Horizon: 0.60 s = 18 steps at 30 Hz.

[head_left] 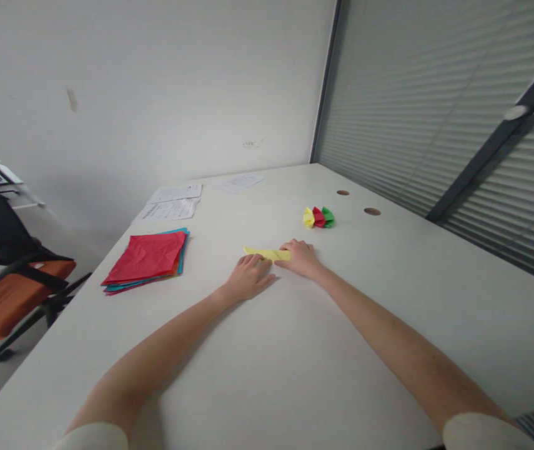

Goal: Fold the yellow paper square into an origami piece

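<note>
"Head view shows us what around the hands?"

"On our left, we see a stack of coloured paper [142,257] on the white table [267,375], with a wrinkled red sheet on top and blue edges below. Behind it, printed sheets [173,209] lie near the wall [192,87]. Beyond the table's left side is an orange-seated chair [18,300]."

"And on the right?"

"Farther from us than the right hand, we notice a paper cluster [319,217], yellow, red and green side by side. Two round holes [372,212] are in the table near the blinds [388,112]."

"Where is the yellow paper strip [273,255]?"

"It lies on the table, crosswise before us. Our own fingers stand in the way, so we see it only in part."

"How are our hands?"

"They are near each other, with a small gap between. Our left hand [250,277] is partly open: its bent fingers touch the near edge of the strip, and the thumb is spread away. Our right hand [300,256] covers the right end, its fingers on the far side and its thumb on the near side. If it pinches or only presses, we cannot tell."
</note>
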Each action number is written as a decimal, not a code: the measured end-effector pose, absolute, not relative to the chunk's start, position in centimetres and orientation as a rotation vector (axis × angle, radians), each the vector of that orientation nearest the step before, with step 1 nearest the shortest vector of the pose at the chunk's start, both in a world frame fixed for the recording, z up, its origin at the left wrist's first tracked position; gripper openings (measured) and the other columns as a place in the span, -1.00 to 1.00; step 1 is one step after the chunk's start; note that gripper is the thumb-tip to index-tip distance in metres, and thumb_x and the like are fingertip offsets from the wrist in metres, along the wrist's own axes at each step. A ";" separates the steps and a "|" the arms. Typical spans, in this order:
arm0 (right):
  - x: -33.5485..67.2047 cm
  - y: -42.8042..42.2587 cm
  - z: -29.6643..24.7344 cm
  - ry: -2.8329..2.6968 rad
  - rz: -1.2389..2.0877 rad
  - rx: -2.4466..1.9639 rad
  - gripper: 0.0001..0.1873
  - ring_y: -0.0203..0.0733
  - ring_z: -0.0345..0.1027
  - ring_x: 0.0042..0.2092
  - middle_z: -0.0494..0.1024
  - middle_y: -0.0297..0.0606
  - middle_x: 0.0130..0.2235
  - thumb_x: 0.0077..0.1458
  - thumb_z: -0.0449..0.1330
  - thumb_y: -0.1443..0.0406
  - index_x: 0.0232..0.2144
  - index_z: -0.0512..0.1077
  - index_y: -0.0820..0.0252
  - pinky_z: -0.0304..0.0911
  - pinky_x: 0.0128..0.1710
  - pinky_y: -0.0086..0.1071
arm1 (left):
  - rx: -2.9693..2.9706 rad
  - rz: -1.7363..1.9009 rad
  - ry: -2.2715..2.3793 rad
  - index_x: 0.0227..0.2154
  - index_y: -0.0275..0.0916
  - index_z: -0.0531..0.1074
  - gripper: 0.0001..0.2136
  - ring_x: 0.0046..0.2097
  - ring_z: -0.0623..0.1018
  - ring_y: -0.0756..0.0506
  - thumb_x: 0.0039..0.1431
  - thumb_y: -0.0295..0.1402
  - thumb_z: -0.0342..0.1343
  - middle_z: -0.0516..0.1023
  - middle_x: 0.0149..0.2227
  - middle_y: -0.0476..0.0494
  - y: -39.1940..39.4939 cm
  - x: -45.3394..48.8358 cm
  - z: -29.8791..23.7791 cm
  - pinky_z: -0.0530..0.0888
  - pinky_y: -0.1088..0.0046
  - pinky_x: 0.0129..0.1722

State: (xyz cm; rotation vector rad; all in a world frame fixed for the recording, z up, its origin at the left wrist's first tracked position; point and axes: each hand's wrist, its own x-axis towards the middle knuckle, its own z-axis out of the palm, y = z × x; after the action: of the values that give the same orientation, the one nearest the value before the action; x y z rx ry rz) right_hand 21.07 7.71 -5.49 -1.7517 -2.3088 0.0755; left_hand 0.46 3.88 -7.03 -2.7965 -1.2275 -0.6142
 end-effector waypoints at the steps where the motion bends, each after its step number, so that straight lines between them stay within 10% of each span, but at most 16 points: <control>1: 20.9 8.0 -5.1 -2.301 0.109 -1.778 -0.54 0.06 0.36 -0.04 0.50 -0.13 -0.06 -0.02 0.28 0.02 -0.10 0.43 0.10 0.16 -0.08 -0.12 | -2.790 -0.609 -1.235 0.03 -0.14 0.36 -0.64 0.02 0.43 -0.18 0.30 -0.10 -0.07 0.40 -0.03 -0.24 3.9 0.5 -7.1 0.35 0.17 0.06; 7: 20.3 9.3 -4.5 -2.186 0.397 -1.898 -0.41 0.00 0.41 -0.06 0.52 -0.13 -0.04 -0.18 0.40 0.16 -0.06 0.38 0.12 0.22 -0.11 -0.18 | -2.754 -0.663 -1.298 0.02 -0.17 0.36 -0.65 0.00 0.42 -0.20 0.28 -0.11 -0.04 0.42 -0.02 -0.25 4.2 0.5 -7.0 0.35 0.17 0.03; 13: 21.2 10.1 -5.2 -2.095 0.660 -1.550 -0.79 -0.16 0.45 -0.21 0.59 -0.18 -0.25 -0.13 0.32 0.37 -0.33 0.49 0.25 0.27 -0.22 -0.37 | -2.788 -0.860 -1.719 -0.51 -0.29 0.45 -0.67 -0.36 0.43 -0.07 0.23 -0.17 0.01 0.48 -0.47 -0.14 4.6 1.2 -7.0 0.33 0.38 -0.29; 18: 21.3 9.4 -5.2 -1.769 1.065 -1.188 -0.78 -0.20 0.45 -0.31 0.58 -0.28 -0.37 -0.16 0.34 0.26 -0.41 0.48 0.25 0.34 -0.25 -0.32 | -2.752 -1.504 -2.174 -0.44 -0.33 0.51 -0.63 -0.46 0.42 -0.04 0.10 -0.07 0.09 0.50 -0.52 -0.10 5.2 1.5 -7.0 0.27 0.44 -0.43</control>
State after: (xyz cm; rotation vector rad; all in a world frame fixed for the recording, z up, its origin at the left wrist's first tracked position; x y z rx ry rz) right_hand 21.25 9.36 -5.19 -1.1885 -1.7686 1.0648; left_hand 1.54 5.17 -7.03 -2.7523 -2.1742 -1.5043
